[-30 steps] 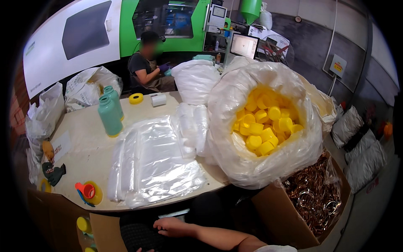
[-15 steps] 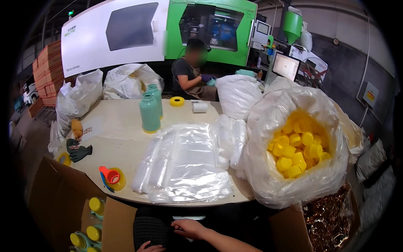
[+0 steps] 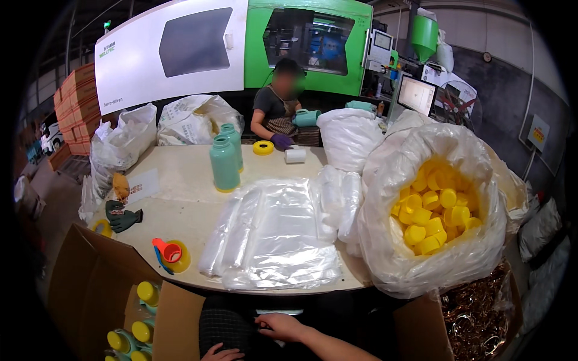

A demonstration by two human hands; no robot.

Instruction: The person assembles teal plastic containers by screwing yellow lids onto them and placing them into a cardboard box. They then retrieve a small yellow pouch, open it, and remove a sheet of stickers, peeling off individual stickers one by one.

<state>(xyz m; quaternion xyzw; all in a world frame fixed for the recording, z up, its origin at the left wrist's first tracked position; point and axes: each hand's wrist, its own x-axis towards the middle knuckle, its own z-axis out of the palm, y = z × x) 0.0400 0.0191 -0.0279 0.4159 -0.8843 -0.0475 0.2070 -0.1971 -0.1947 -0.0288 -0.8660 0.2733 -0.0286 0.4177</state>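
At the lower edge my left hand (image 3: pixel 223 353) lies on my dark-clothed leg, its visible fingers stretched out with nothing in them. My right hand (image 3: pixel 282 328) rests over my lap below the table edge, fingers loosely curled, and nothing shows in it. Nearest ahead are flat clear plastic bags (image 3: pixel 289 240) in a stack on the table (image 3: pixel 174 207). Two green bottles (image 3: pixel 225 165) stand behind them. A red scoop (image 3: pixel 171 251) sits on a yellow tape roll (image 3: pixel 184 263) at the left, by a blue tool.
A cardboard box (image 3: pixel 174 319) at lower left holds yellow-capped green bottles. At right stands a large plastic bag (image 3: pixel 385 259) of yellow caps (image 3: pixel 433 225), beside a box of copper-coloured pieces (image 3: pixel 475 319). Across the table sits a co-worker (image 3: pixel 274 111), near a white roll (image 3: pixel 295 156).
The co-worker's purple-gloved hand has come down to the table near the white roll, and a green bottle now shows at the other hand. My hands rest much as before; the view has shifted slightly.
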